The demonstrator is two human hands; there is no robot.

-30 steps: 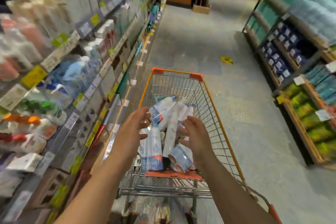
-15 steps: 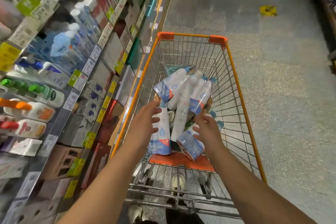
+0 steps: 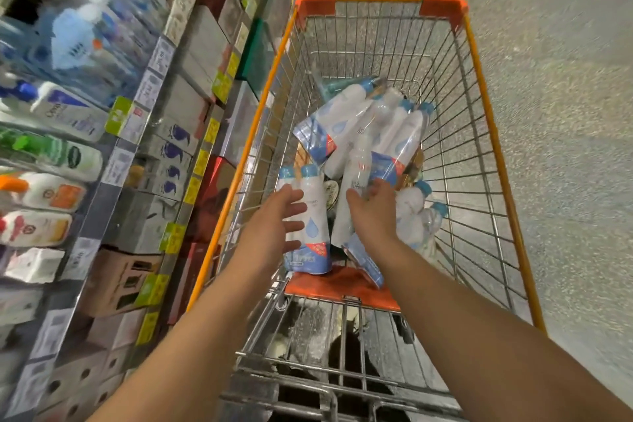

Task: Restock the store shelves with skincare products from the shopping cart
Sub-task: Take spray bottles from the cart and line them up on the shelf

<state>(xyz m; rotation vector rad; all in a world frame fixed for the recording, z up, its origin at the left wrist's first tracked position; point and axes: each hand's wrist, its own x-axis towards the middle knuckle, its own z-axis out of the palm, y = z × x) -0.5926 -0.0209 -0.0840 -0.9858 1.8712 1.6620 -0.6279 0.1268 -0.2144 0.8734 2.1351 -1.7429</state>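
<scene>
An orange-rimmed wire shopping cart (image 3: 486, 86) stands in front of me with several white-and-blue skincare bottle packs heaped inside. My left hand (image 3: 274, 219) reaches into the cart with fingers spread, just beside an upright twin pack (image 3: 313, 216) at the near left. My right hand (image 3: 373, 212) hovers over a tall white bottle (image 3: 354, 178) in the middle, fingers loosely extended, holding nothing. More packs (image 3: 342, 120) lie tilted further back, and another pack (image 3: 419, 216) leans at the right.
Store shelves (image 3: 130, 154) on the left hold lotion bottles, pump bottles and boxed products with yellow and green price tags. Grey aisle floor (image 3: 565, 147) stretches to the right of the cart. The orange child-seat flap (image 3: 329, 284) sits at the cart's near end.
The view has tilted down and closer to the cart. Both hands have moved deeper in, nearer the bottle packs.
</scene>
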